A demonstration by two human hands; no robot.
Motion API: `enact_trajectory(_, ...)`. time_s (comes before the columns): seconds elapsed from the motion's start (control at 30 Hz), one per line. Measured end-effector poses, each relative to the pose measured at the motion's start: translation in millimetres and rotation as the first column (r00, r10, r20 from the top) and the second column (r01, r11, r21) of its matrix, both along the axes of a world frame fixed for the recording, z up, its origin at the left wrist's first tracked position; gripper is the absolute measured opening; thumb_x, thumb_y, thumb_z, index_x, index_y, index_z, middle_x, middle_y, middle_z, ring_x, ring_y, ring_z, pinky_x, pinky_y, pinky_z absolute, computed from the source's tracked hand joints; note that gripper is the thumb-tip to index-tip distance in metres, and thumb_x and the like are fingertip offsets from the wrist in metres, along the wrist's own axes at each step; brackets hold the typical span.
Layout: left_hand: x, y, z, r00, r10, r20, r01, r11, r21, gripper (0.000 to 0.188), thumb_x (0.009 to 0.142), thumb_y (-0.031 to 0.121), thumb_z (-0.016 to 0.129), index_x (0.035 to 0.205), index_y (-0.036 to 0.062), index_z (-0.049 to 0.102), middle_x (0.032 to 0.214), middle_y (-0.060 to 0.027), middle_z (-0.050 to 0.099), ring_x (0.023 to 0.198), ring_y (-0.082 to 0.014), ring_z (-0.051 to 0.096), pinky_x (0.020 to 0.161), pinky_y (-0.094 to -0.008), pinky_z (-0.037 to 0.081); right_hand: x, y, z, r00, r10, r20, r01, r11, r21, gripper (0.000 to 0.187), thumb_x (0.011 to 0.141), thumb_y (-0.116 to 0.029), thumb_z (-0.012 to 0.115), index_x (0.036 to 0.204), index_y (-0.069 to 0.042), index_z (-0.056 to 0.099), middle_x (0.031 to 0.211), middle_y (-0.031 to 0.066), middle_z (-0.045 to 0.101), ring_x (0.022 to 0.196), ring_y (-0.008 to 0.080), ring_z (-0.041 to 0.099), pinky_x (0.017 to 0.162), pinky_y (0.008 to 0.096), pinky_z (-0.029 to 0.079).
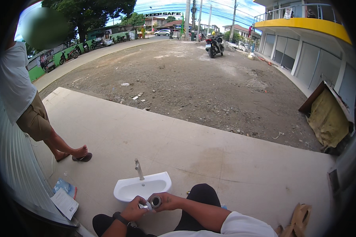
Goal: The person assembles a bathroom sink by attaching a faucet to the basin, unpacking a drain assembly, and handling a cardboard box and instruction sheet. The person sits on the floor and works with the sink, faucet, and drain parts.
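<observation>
A white washbasin sits on the tiled floor before me, with a metal faucet standing upright at its far edge. Just over its near rim, both my hands are close together. My right hand is closed around a round grey metal drain fitting, whose dark hollow end faces up. Beside it, my left hand pinches a shiny, pale silver piece; its exact kind is too small to tell. The two pieces are side by side, and fingers hide whether they touch.
A person in a white shirt and shorts stands at left on the tiles. A printed sheet and a blue packet lie near the corrugated shutter. Brown cardboard lies at lower right. Gravel ground with a parked motorcycle stretches beyond.
</observation>
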State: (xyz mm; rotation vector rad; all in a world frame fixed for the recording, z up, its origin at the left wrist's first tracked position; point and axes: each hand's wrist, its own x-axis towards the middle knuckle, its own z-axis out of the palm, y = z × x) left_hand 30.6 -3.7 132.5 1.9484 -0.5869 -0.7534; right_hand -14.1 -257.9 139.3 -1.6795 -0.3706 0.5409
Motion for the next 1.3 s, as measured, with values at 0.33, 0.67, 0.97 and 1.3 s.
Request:
enact_trajectory(0.33, 7.6, -12.5, 2.1, 0.985, 0.168, -0.033, -0.164, 0.981, 0.102, 0.039, 0.082, 0.027, 0.084, 0.106, 0.0033, 0.063, 0.077, -0.0013, 0.061, 0.068, -0.0099, 0.055, 0.062, -0.0288, 0.047, 20.9, 6.3, -31.1, 0.997, 0.0, -0.078, 0.009, 0.993, 0.117, 0.048, 0.083, -0.017, 0.086, 0.124, -0.004, 0.065, 0.11, 0.0046, 0.07, 0.102, 0.013, 0.065, 0.089, 0.0305, 0.054)
enact_trajectory(0.67, 2.6, -7.9, 11.5, 0.963, 0.25, 0.097, -0.244, 0.967, -0.073, 0.025, 0.081, 0.017, 0.078, 0.098, 0.0017, 0.067, 0.08, -0.0079, 0.067, 0.07, -0.0139, 0.061, 0.064, -0.0305, 0.051, 14.8, -20.9, 6.9, 0.847, -0.474, -0.239, 0.513, 0.848, 0.136, 0.039, 0.09, -0.034, 0.081, 0.107, -0.004, 0.063, 0.083, 0.0032, 0.061, 0.074, 0.0132, 0.062, 0.067, 0.0307, 0.051)
enact_trajectory(0.97, -1.5, -4.3, 24.0, 0.961, 0.258, 0.104, -0.246, 0.963, -0.114, 0.02, 0.082, 0.014, 0.076, 0.095, 0.0022, 0.068, 0.077, -0.0041, 0.063, 0.069, -0.0128, 0.059, 0.062, -0.0293, 0.048, -30.6, -130.2, 118.0, 0.741, -0.641, -0.199, 0.62, 0.54, 0.569, 0.045, 0.106, -0.037, 0.058, 0.135, -0.008, 0.041, 0.116, 0.0134, 0.06, 0.087, 0.0213, 0.068, 0.075, 0.0376, 0.059)
enact_trajectory(1.3, -3.3, 0.5, 15.5, 0.957, 0.244, 0.158, -0.217, 0.962, -0.168, 0.021, 0.083, 0.014, 0.074, 0.098, 0.0015, 0.067, 0.075, -0.0063, 0.064, 0.066, -0.0126, 0.06, 0.061, -0.0291, 0.048, -70.5, -175.4, 78.3, 0.551, -0.795, -0.254, 0.823, 0.467, 0.325, 0.062, 0.092, -0.008, 0.059, 0.149, -0.006, 0.036, 0.12, 0.0131, 0.057, 0.097, 0.0218, 0.066, 0.079, 0.0376, 0.057)
